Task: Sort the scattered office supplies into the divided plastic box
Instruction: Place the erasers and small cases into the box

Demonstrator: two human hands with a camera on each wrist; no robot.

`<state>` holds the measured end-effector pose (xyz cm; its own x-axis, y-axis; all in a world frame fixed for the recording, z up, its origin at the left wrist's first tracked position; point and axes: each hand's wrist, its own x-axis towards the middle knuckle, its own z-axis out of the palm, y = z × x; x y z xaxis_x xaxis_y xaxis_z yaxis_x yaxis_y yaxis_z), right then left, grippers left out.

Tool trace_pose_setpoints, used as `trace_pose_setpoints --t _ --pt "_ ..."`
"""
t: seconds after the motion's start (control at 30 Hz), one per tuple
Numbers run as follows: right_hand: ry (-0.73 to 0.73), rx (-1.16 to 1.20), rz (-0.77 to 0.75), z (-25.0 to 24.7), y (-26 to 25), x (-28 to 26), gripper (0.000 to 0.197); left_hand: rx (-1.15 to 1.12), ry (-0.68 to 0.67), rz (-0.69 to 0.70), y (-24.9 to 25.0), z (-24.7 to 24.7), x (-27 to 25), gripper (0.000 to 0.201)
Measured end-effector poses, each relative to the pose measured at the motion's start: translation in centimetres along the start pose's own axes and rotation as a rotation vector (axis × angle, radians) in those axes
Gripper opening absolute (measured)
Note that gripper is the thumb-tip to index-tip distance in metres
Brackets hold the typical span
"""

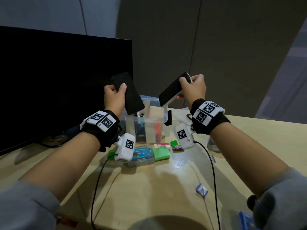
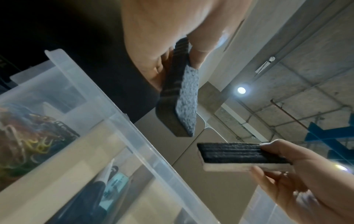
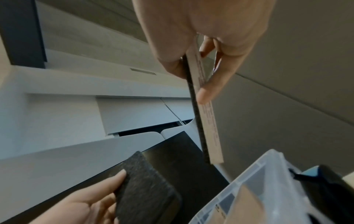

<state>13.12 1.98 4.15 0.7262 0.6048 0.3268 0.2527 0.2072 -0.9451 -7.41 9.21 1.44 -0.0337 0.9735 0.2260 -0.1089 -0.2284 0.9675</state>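
Left eraser [image 2: 186, 97]: coarse grey felt face, dark matt foam body.
Right eraser [image 2: 239, 156]: ribbed black felt on a smooth white plastic back.
Box [image 1: 142, 120]: clear, glossy plastic.
Desk [image 1: 166, 180]: pale wood-look top with a soft sheen.
Green case [image 1: 161, 154]: smooth plastic.
Monitor [image 1: 58, 80]: matt black.

Noted the print on the white back of the right-hand eraser [image 3: 207, 115] as too blurred to read, and the label on the blue packet [image 1: 142, 152] likewise illegible. Found the near wall of the plastic box [image 1: 146, 128] partly masked by the left wrist camera [image 1: 125, 146], with the tangled contents of one compartment [image 2: 28, 136] too smeared to identify. Recorded the blue item [image 1: 245, 219] at the table's right corner as cut off by the sleeve and frame edge.
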Motion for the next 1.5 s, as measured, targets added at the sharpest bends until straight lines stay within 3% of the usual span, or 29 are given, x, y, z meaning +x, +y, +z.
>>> trace_pose_setpoints --t 0.07,0.13,0.3,0.5,0.63,0.87,1.03,1.23,1.3,1.37,1.5 --pt "-0.034 0.085 0.023 0.7 -0.1 0.1 0.03 -0.025 -0.034 0.004 -0.2 0.0 0.7 0.053" --pt "-0.058 0.066 -0.021 1.3 0.1 0.5 0.037 -0.035 -0.085 0.005 -0.2 0.2 0.9 0.037" --pt "-0.168 -0.331 -0.22 2.6 1.0 1.2 0.042 -0.087 -0.208 0.003 -1.2 0.4 1.5 0.028" --pt "-0.308 -0.59 -0.368 4.5 2.5 0.8 0.04 -0.147 -0.246 -0.01 -2.7 0.5 2.0 0.028" --pt "-0.3 -0.49 -0.498 5.0 1.8 1.0 0.038 -0.131 -0.317 0.011 -2.6 0.5 2.1 0.029" --pt "-0.489 -0.111 -0.312 5.0 -0.3 2.6 0.029 -0.108 -0.574 0.002 -1.5 0.5 2.5 0.025" --pt "-0.671 -0.065 -0.234 5.2 -0.6 3.2 0.023 -0.019 -0.701 0.031 -0.8 0.4 2.5 0.035" --pt "-0.706 0.027 -0.141 5.6 -0.3 3.7 0.024 -0.011 -0.622 0.065 -1.0 0.0 3.1 0.028" --pt "-0.71 -0.121 -0.061 6.1 0.5 4.0 0.023 -0.017 -0.552 0.067 -1.3 -0.3 3.3 0.026" --pt "-0.8 -0.551 -0.063 6.6 1.9 4.4 0.019 -0.036 -0.473 0.056 -1.7 -0.5 3.5 0.027" --pt "-0.94 -1.345 -0.31 7.5 4.6 3.7 0.027 -0.1 -0.372 0.009 -2.5 -0.4 3.8 0.035"
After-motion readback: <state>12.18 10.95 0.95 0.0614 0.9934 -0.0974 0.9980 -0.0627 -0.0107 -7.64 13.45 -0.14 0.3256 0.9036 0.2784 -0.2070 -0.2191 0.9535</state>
